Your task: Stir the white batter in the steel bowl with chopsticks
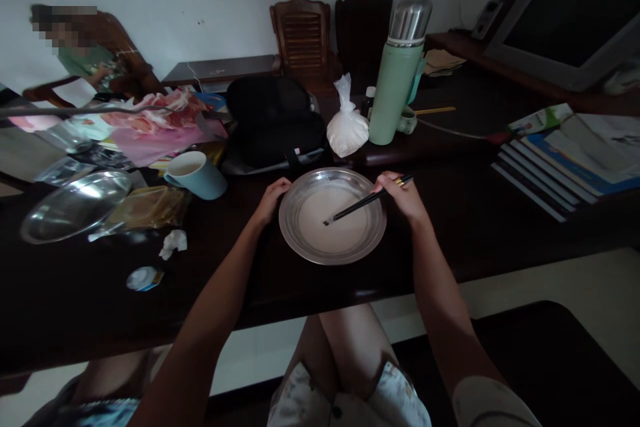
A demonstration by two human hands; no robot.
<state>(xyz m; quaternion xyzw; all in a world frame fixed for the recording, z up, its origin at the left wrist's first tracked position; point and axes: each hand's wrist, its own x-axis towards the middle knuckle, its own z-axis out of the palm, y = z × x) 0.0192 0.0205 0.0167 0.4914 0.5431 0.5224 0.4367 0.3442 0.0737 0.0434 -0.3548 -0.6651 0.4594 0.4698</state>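
Observation:
A round stainless steel basin (291,230) rests on the dark table in front of me, holding a smooth, pale, milky mixture (330,237). My left hand (273,200) grips its left rim, fingers curled at the edge. In my right hand (401,198), beside the right rim, is a pair of black chopsticks (359,203) with gold bands. They slant down to the left, their wet tips in the mixture. Just behind the basin stands a knotted clear bag of white powder (349,130), next to a tall green thermos (397,80) with a silver lid.
To the left are a blue mug (203,177), an empty metal basin (50,217), a crumpled tissue (173,243) and a small lid (144,278). A black bag (275,117) lies behind. Stacked books (555,173) and a monitor (570,20) are right. A person (90,60) sits far left.

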